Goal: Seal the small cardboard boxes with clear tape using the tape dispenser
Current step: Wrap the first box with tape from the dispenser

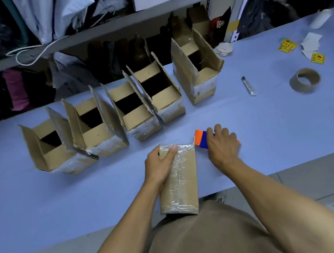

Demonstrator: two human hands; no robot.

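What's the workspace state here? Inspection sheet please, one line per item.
Surface: pale blue table, front edge at the person's waist.
Job's things: closed box, clear tape along its top; five open boxes in a row behind, flaps up; orange-blue dispenser by the closed box's far right corner.
Clutter: empty tape core, cutter, yellow labels, paper scraps.
Grips: left hand holds the closed box; right hand grips the dispenser.
Cables: white cord hanging from the shelf.
Surroundings: shelf with bags and boxes behind the table.

Tape dispenser [200,139] mostly hidden (under right hand [222,145]).
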